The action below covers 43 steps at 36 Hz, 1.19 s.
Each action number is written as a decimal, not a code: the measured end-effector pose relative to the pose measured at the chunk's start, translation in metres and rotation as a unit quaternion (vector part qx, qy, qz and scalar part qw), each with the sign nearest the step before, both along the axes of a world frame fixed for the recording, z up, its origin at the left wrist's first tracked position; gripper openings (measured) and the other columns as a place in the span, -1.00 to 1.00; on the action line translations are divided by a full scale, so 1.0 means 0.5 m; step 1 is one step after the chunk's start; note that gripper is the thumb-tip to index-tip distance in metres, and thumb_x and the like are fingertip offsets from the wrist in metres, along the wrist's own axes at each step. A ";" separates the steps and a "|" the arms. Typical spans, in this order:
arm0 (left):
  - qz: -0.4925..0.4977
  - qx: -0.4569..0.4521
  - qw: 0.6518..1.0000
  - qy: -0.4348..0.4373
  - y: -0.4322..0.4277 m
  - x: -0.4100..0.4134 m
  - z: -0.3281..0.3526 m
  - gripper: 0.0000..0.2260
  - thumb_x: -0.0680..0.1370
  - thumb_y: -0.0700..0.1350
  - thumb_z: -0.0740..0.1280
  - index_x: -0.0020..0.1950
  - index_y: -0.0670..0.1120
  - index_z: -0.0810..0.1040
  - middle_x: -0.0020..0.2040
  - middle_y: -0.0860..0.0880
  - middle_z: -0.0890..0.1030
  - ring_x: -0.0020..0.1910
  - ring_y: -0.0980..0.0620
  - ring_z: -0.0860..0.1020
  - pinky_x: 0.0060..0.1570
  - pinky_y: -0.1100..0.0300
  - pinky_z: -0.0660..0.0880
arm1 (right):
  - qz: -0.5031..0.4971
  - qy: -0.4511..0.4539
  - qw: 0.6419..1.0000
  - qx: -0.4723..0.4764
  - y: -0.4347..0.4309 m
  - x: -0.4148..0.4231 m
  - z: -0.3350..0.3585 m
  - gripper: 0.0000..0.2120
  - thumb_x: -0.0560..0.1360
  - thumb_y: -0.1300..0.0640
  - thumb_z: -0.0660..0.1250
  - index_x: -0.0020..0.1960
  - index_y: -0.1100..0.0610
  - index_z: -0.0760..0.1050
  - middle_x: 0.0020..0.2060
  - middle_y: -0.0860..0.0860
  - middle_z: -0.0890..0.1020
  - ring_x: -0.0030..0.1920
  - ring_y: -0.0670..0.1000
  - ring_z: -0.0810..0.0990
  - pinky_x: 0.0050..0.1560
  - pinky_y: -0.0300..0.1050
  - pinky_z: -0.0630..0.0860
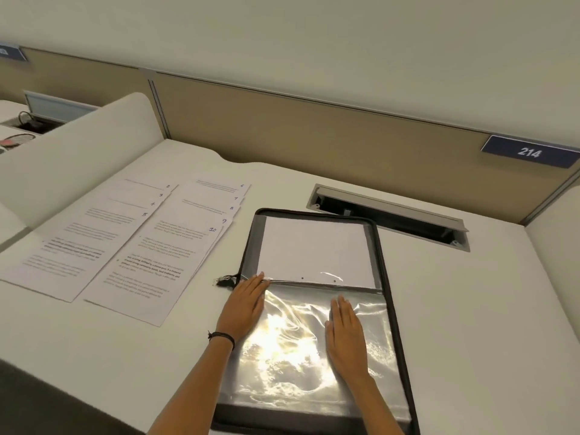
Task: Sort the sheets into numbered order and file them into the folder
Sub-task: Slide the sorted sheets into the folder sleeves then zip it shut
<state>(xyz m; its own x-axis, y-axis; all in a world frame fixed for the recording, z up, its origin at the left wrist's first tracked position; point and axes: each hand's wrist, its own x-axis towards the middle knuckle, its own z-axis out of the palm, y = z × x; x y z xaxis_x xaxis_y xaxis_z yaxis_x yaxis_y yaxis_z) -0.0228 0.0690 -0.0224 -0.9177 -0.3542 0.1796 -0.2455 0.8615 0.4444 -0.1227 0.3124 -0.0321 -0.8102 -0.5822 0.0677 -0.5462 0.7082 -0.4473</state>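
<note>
Right now your folder [259,246] lies open on the matte white surface [470,309], its lower end at the near edge. It has grey fabric walls, black zip edging with rounded corners, and a metal zip pull [224,280] sticking out on its left side. Inside, a plain white sheet [314,246] fills the far half. A clear plastic sleeve [298,350] covers the near half, glossy, wrinkled and throwing back bright glare. Your hands are apart and both flat, fingers straight and together, gripping nothing. The left hand [244,304] presses the sleeve's left edge just beside the zip pull, and the right hand [345,331] rests palm-down on the middle of the sleeve. A thin dark band [221,337] circles your left wrist. The loose sheets [78,243] lie toward the left edge of the surface in two fanned columns of printed paper, handwritten 2 to 5 and 6 to 10. Near the far edge a grey rectangular hatch [389,215] is set into the surface behind the folder
</note>
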 end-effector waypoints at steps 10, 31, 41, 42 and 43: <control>-0.004 0.016 1.000 -0.003 -0.001 -0.002 -0.003 -0.57 0.65 0.02 -0.04 0.42 -0.07 0.41 0.44 -0.01 0.38 0.42 0.03 0.34 0.44 0.17 0.08 | -0.070 0.030 0.996 -0.041 -0.027 0.008 0.019 -0.47 0.59 -0.06 -0.15 0.47 0.13 0.21 0.46 0.01 0.28 0.48 -0.03 0.19 0.47 -0.10 0.08; 0.026 0.119 0.981 0.152 -0.227 0.067 0.037 -0.68 0.58 -0.25 0.24 0.32 -0.04 0.49 0.47 0.06 0.27 0.40 0.19 0.26 0.42 0.33 0.15 | -0.214 -0.128 0.921 -0.299 -0.289 0.054 0.117 -0.63 0.49 0.46 0.18 0.24 0.22 0.47 0.25 0.15 0.47 0.31 0.13 0.39 0.32 0.02 0.34; 0.163 0.115 0.972 0.123 -0.482 0.160 0.060 -0.66 0.59 -0.28 0.23 0.36 -0.10 0.46 0.48 -0.10 0.28 0.43 -0.07 0.28 0.39 0.09 0.23 | -0.174 -0.171 0.922 -0.301 -0.453 0.097 0.143 -0.68 0.53 0.42 0.18 0.23 0.22 0.47 0.22 0.10 0.46 0.18 0.00 0.44 0.07 -0.22 0.36; 0.168 0.118 0.972 0.117 -0.504 0.170 0.061 -0.66 0.59 -0.28 0.23 0.36 -0.11 0.45 0.48 -0.12 0.28 0.43 -0.09 0.27 0.40 0.04 0.24 | -0.168 -0.170 0.924 -0.297 -0.470 0.099 0.146 -0.68 0.53 0.42 0.18 0.23 0.23 0.47 0.22 0.10 0.46 0.18 -0.01 0.42 0.11 -0.23 0.34; 0.173 0.119 0.972 0.109 -0.525 0.180 0.061 -0.65 0.59 -0.28 0.24 0.37 -0.11 0.44 0.48 -0.13 0.28 0.44 -0.10 0.26 0.42 0.00 0.23 | -0.164 -0.170 0.927 -0.293 -0.487 0.100 0.146 -0.68 0.53 0.42 0.17 0.23 0.23 0.47 0.21 0.10 0.47 0.18 -0.02 0.42 0.14 -0.25 0.33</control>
<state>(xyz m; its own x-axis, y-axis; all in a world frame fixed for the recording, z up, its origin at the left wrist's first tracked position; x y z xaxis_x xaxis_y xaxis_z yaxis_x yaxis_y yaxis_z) 0.0670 -0.1935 0.0082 -0.6852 -0.6905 0.2315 -0.3803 0.6104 0.6948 -0.0725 0.0689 0.0410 -0.9693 -0.2458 0.0029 -0.1021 0.3919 -0.9143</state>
